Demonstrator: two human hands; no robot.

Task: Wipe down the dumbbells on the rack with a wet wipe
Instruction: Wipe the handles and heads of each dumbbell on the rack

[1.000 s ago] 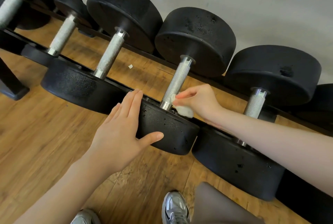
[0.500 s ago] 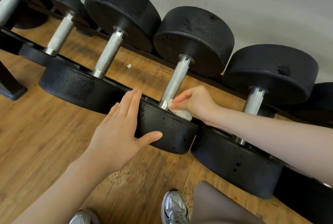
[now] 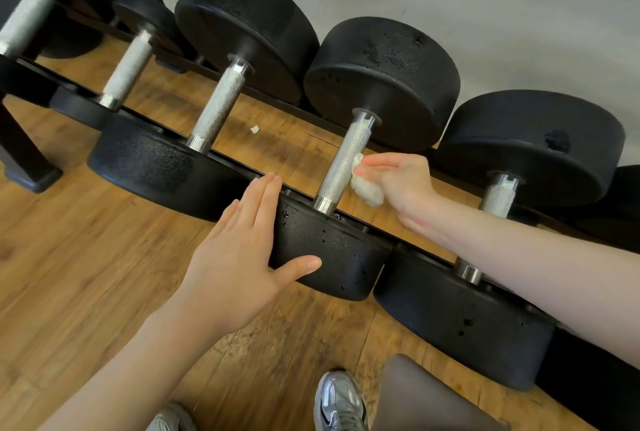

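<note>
Wipe [image 3: 366, 188] position has changed: a second ago your right hand [image 3: 398, 181] pinched it at the handle's [image 3: 343, 164] base collar, and it now sits mid-handle, toward 12 o'clock, touching the knurling's 3 o'clock side. Your left hand [image 3: 239, 250] stays flat and unclenched, steadying the near head [image 3: 329, 254]. Judgement: handle pass is underway on this dumbbell; upper knurling and neighbours at 3 o'clock remain.

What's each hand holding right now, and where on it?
The right hand pinches the bunched wet wipe by its upper end against the dumbbell handle. The left hand holds nothing; it rests flat on the near weight head.
</note>
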